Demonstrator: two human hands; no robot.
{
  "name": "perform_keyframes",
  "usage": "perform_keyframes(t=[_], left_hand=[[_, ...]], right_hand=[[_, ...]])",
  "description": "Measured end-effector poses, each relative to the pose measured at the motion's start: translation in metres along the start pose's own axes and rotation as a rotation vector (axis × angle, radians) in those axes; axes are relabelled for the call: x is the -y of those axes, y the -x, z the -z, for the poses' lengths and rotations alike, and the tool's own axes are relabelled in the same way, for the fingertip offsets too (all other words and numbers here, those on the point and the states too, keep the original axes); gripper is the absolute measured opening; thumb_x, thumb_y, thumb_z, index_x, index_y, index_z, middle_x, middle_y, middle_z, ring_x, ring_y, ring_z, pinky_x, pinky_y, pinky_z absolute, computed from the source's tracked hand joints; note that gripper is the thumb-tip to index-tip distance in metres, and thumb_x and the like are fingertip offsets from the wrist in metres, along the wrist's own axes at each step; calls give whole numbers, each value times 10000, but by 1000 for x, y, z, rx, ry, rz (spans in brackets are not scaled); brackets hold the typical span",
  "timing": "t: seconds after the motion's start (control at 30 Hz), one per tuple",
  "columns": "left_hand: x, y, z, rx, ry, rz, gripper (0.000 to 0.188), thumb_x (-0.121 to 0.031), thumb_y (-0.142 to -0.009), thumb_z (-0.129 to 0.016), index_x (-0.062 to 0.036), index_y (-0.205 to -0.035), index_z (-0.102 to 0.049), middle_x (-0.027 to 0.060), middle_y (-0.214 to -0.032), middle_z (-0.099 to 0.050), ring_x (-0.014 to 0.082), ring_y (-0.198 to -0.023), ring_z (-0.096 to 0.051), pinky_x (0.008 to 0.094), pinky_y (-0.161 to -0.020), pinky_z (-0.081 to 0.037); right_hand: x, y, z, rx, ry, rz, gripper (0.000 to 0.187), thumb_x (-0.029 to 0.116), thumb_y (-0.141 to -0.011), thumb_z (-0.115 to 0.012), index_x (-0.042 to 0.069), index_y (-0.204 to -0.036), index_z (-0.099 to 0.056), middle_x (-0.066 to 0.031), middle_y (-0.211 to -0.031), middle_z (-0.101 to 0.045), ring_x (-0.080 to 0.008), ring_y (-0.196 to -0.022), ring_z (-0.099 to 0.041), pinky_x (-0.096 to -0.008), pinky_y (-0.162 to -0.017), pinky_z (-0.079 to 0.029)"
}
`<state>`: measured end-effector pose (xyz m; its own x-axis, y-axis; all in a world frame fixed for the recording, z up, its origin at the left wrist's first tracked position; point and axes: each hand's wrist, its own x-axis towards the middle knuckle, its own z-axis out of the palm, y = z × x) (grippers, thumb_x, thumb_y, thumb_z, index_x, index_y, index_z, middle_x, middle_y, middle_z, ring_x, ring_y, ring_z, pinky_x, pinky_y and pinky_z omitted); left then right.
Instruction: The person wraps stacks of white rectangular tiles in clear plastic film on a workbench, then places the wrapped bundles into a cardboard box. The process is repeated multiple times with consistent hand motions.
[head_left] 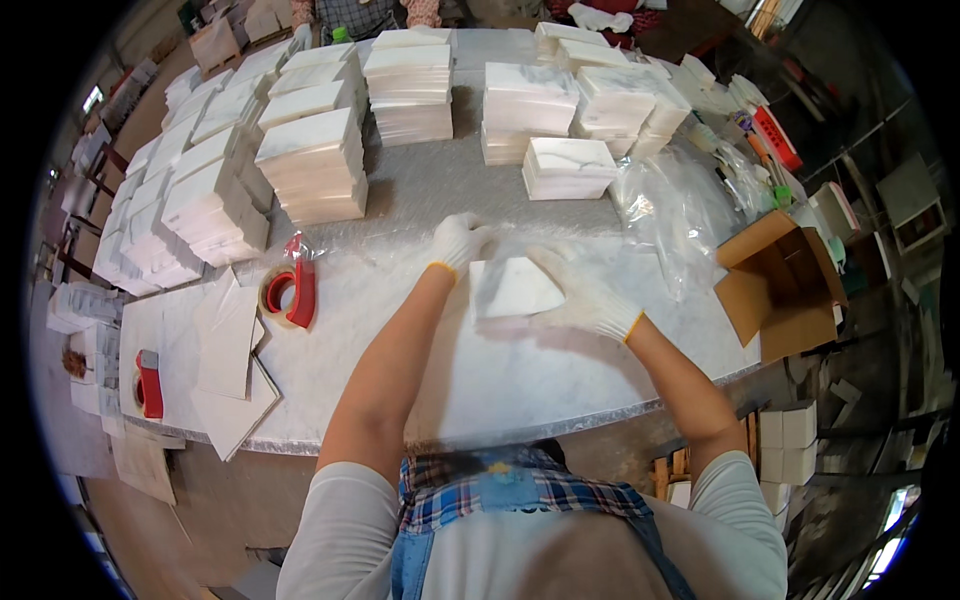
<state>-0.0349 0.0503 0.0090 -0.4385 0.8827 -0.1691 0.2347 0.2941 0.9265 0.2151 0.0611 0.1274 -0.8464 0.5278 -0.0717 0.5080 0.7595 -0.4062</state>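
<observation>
In front of me on a pale slab-topped table (pixel 400 420) lies a small stack of white marble tiles (pixel 518 290) with grey veining. My right hand (pixel 592 298), in a white knitted glove with a yellow cuff edge, grips the stack from its right side, fingers spread across the top and the thumb at the near edge. At the stack's far left corner is my left hand (pixel 460 243), gloved the same way. Its fingers bend toward the right behind the corner and are blurred; whether they press on the tiles cannot be told.
Tall tile stacks (pixel 310 160) line the table's far left, with more stacks (pixel 528 105) at the far right. Left lie a red tape dispenser (pixel 302 290), a second dispenser (pixel 150 385) and white sheets (pixel 228 340). Clear plastic bags (pixel 675 205) and an open cardboard box (pixel 800 290) stand right. Another person (pixel 365 18) is across.
</observation>
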Motion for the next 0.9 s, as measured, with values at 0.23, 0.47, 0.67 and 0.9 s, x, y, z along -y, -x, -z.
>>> perform_keyframes(t=[0.23,0.47,0.67,0.9], left_hand=[[-25,15,8,17,387,-21,161,-141,-967,-675,-3,-1030,-730,78,-917,-744,135,-831,-690,279,-755,-549],[-77,54,25,148,498,-277,142,-154,-999,-659,-27,-1027,-714,37,-987,-736,118,-937,-645,289,-876,-499],[-82,99,33,230,492,-288,130,-108,-991,-653,-7,-1049,-710,15,-999,-726,97,-969,-649,275,-900,-511],[-70,142,37,285,136,-394,115,-102,-956,-686,-21,-1024,-731,47,-1019,-759,149,-946,-682,299,-880,-528]], right_hand=[[-66,-7,-30,-256,-739,-416,1098,498,-835,-796,-54,-1617,-260,-260,-1663,-317,-376,-1552,-298,-423,-1256,-275],[-101,-30,-50,-152,-1100,-264,911,319,-926,-768,-78,-1597,-297,-208,-1597,-438,-290,-1433,-480,-368,-1170,-402],[-49,-20,-10,-207,-1338,-250,611,80,-903,-742,18,-1481,-553,-68,-1250,-676,-109,-1005,-647,-248,-838,-542],[-38,31,-15,-251,-1027,-136,470,64,-889,-721,46,-1355,-662,-23,-1042,-672,-131,-983,-640,-286,-861,-528]])
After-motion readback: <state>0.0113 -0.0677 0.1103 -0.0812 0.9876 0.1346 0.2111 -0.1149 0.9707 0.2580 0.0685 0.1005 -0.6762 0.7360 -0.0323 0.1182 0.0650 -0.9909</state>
